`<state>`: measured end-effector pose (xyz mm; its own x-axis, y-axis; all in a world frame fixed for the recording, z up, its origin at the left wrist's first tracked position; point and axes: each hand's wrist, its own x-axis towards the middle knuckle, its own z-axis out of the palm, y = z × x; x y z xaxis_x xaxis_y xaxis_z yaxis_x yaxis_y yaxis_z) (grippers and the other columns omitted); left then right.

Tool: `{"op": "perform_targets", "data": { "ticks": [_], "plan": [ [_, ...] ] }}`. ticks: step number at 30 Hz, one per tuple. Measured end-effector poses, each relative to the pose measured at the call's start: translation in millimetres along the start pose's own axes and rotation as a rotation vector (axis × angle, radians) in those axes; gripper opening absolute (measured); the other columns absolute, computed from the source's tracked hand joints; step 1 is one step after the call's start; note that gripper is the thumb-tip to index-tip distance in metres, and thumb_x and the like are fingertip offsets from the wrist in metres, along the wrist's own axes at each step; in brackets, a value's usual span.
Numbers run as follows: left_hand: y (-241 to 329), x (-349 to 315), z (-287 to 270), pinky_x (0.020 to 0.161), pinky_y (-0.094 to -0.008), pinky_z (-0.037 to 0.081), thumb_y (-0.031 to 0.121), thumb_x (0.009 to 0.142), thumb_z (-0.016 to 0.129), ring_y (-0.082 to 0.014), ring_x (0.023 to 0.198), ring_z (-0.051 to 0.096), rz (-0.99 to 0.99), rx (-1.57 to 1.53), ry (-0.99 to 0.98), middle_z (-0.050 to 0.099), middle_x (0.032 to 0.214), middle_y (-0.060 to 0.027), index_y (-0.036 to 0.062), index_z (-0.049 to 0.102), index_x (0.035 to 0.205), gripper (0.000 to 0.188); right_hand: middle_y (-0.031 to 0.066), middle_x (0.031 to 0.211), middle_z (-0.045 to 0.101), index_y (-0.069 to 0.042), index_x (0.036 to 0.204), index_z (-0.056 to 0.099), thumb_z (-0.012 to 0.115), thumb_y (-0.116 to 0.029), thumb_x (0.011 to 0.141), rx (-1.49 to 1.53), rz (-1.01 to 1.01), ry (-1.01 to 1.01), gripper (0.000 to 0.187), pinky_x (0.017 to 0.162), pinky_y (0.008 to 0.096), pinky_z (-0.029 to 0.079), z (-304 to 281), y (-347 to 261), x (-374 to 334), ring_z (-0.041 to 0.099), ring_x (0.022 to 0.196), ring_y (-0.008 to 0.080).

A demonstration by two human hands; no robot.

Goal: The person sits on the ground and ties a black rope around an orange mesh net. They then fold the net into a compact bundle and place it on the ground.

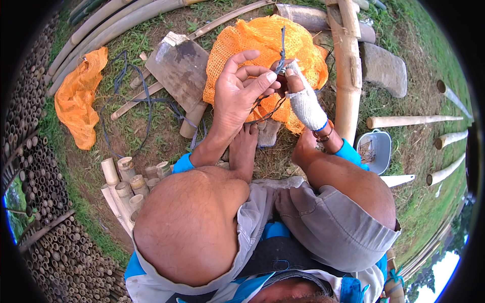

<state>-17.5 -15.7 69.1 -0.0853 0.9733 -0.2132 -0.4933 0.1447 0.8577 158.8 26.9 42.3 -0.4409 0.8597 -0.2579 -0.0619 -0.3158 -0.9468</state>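
Note:
My left hand (241, 86) is bare. Its index finger is raised, while the thumb and other fingers come together by a dark cord (283, 48); their contact with it is partly hidden. My right hand (303, 96), in a white knit glove with bare fingertips, pinches this cord, whose end sticks up above the fingers. A twisted dark loop hangs below both hands. Behind them lies a bulging orange mesh sack (232, 43), its contents hidden. My bare feet (243, 151) rest on the ground near it.
A bamboo pole (347, 96) lies right of the sack, beside a stone block (384, 69) and a grey bucket (374, 151). A saw blade (397, 181) shows by my right knee. At left are an orange mesh piece (78, 103), a flat board (177, 70) and short bamboo pieces (124, 189).

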Motion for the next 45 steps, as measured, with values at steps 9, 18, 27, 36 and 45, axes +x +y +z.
{"op": "perform_targets", "data": {
  "ticks": [9,18,27,36,45],
  "plan": [
    [2.1,-2.1,2.4,0.074,-0.0260,0.065,0.005,0.098,0.081,-0.0199,0.088,0.079,-0.017,0.033,0.032,0.075,0.108,-0.0145,-0.0011,0.049,0.142,0.055,0.0079,0.134,0.064,-0.002,0.153,0.051,0.039,-0.033,0.119,-0.005,0.006,-0.024,0.047,0.106,0.0327,0.049,-3.2,3.1,1.3,0.060,0.118,0.0153],
    [0.1,-1.5,0.3,0.069,-0.0248,0.063,0.010,0.098,0.083,-0.0163,0.085,0.078,-0.027,0.030,0.041,0.077,0.102,-0.0103,0.0016,0.051,0.141,0.055,0.0037,0.126,0.062,-0.003,0.146,0.053,0.039,-0.033,0.119,0.005,0.030,-0.052,0.042,0.103,0.0315,0.049,-12.2,17.0,5.3,0.058,0.115,0.0119],
    [-0.2,-2.4,2.0,0.069,-0.0250,0.063,0.010,0.099,0.081,-0.0180,0.084,0.079,-0.021,0.005,0.031,0.076,0.101,-0.0139,-0.0016,0.049,0.136,0.051,0.0052,0.126,0.063,-0.002,0.144,0.054,0.037,-0.034,0.120,-0.003,-0.045,-0.080,0.043,0.104,0.0326,0.049,-10.5,16.6,6.9,0.058,0.115,0.0121],
    [-1.5,-3.1,2.8,0.069,-0.0240,0.062,0.010,0.099,0.082,-0.0144,0.084,0.076,-0.018,0.018,0.047,0.076,0.101,-0.0095,0.0008,0.051,0.137,0.049,0.0038,0.122,0.062,-0.004,0.142,0.054,0.038,-0.032,0.120,-0.033,-0.044,-0.058,0.040,0.102,0.0311,0.048,-11.2,18.5,6.5,0.057,0.113,0.0108],
    [-1.1,-2.7,2.8,0.066,-0.0239,0.060,0.013,0.099,0.083,-0.0161,0.083,0.078,-0.038,0.045,0.039,0.077,0.100,-0.0113,0.0004,0.050,0.135,0.050,-0.0001,0.115,0.059,-0.006,0.140,0.056,0.041,-0.032,0.120,0.072,-0.041,-0.067,0.036,0.094,0.0283,0.047,-10.8,23.2,8.9,0.054,0.102,0.0086]
  ]
}}
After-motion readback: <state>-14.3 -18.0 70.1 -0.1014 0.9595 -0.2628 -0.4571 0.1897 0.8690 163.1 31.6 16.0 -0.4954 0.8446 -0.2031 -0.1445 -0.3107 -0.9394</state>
